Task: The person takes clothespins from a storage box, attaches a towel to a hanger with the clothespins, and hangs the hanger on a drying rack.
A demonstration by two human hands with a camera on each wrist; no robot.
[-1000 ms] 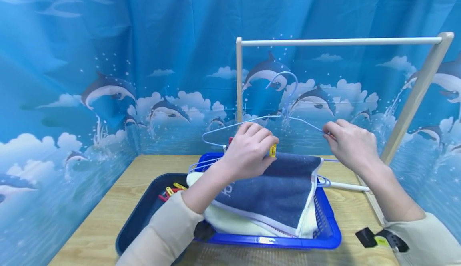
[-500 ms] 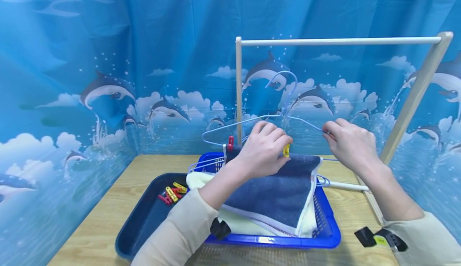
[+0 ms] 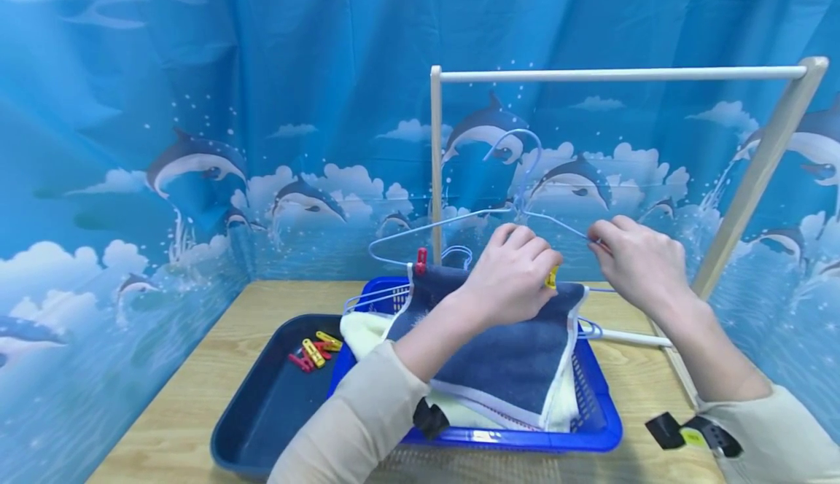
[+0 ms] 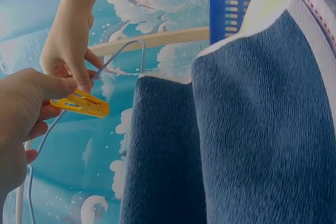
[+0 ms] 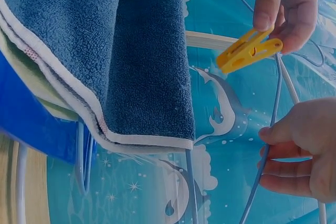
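My left hand point(image 3: 515, 276) pinches a yellow clothespin point(image 4: 84, 103) between thumb and fingers, just above the top edge of a dark blue towel point(image 3: 505, 360). In the right wrist view the clothespin stands apart from the cloth. The towel hangs folded over the lower bar of a light blue wire hanger point(image 3: 440, 223). A red clothespin point(image 3: 421, 260) grips the towel's top left corner. With thumb and fingers, my right hand point(image 3: 639, 262) holds the sloping right arm of the hanger, whose hook points up.
Below the towel stands a blue basket point(image 3: 518, 439) with a pale yellow towel point(image 3: 361, 331) and more wire hangers. To its left is a dark tray point(image 3: 252, 411) with several red and yellow clothespins point(image 3: 315, 353). A wooden rack point(image 3: 617, 76) rises behind.
My left hand has moved right along the towel's top edge, carrying the yellow clothespin. The red clothespin has come into full view. My right hand and the hanger stay in place.
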